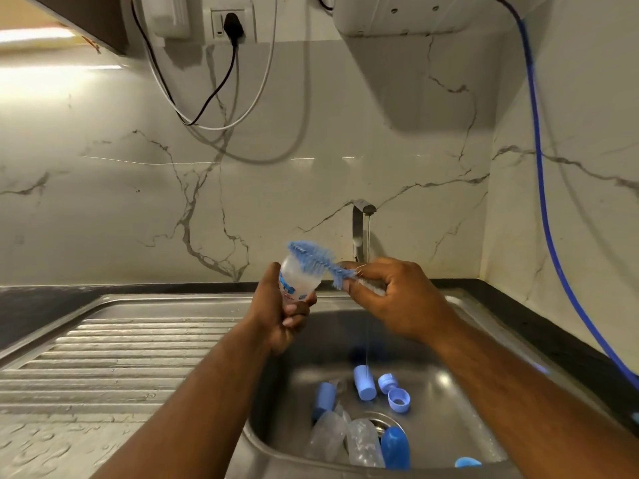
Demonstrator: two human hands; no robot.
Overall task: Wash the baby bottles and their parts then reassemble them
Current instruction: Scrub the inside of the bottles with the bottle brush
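head view: the left hand [283,316] is raised over the sink basin [466,392]. its fingers and thumb are curled round the lower body of a clear baby bottle [297,281] with blue print. the bottle tilts with its upper end toward 11 o'clock; whether that end is the mouth or the base is unclear. the right hand [390,299], at 3 o'clock from the bottle, has its fingers closed on the handle of a blue bottle brush [313,259]. the bristle head lies across the bottle's upper end and points toward 10 o'clock.

at 12 o'clock behind the hands, a steel tap [361,223] drops a thin stream of water into the basin.

the other parts lie on the basin floor, at 6 o'clock from the hands:
- a light blue cap [364,382] on its side
- a small blue lid [386,382] just beside it at 3 o'clock
- a blue ring [399,401] with its opening up
- another blue piece [324,399] at 9 o'clock
- two clear bottles [328,433] side by side by the drain
- a darker blue cap [395,447] touching the right-hand one

a ribbed drainboard [121,357] lies at 9 o'clock of the basin. a blue hose [543,202] runs down the wall at 3 o'clock.
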